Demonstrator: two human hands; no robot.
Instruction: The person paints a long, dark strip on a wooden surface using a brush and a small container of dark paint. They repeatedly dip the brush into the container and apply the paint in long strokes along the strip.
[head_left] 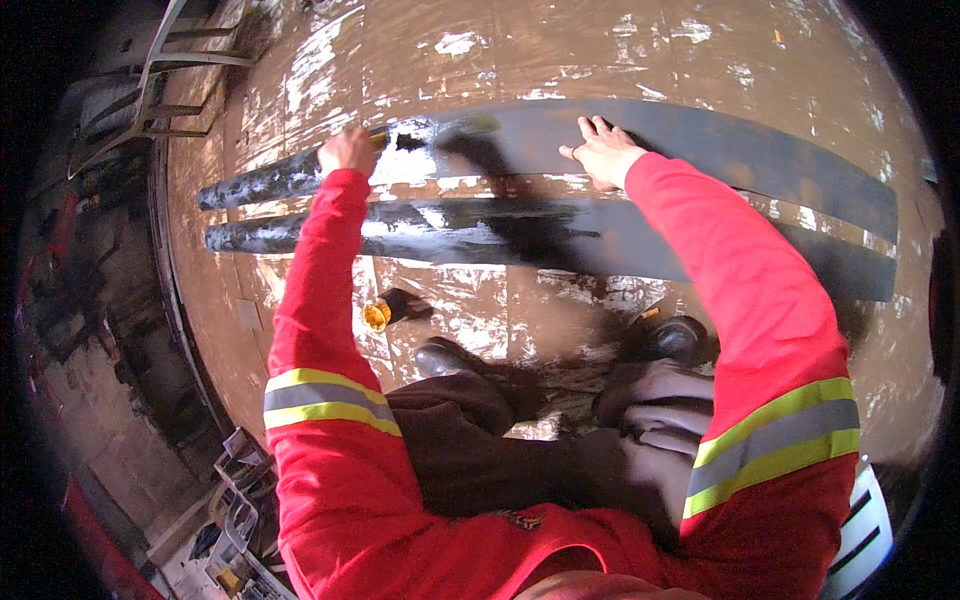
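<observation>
The person crouches on a wet brown floor (pixel 600 50), both red sleeves stretched forward. The left hand (pixel 348 150) is closed around a paintbrush (pixel 440 128) — its bristles lie on the far black plank (pixel 760 150), where wet paint shines. The right hand (pixel 603 150) lies open and flat on that same plank, fingers spread. A second black plank (pixel 480 235) lies just in front of it — and a small yellow-capped can (pixel 380 312) lies on the floor near the left boot (pixel 440 357).
</observation>
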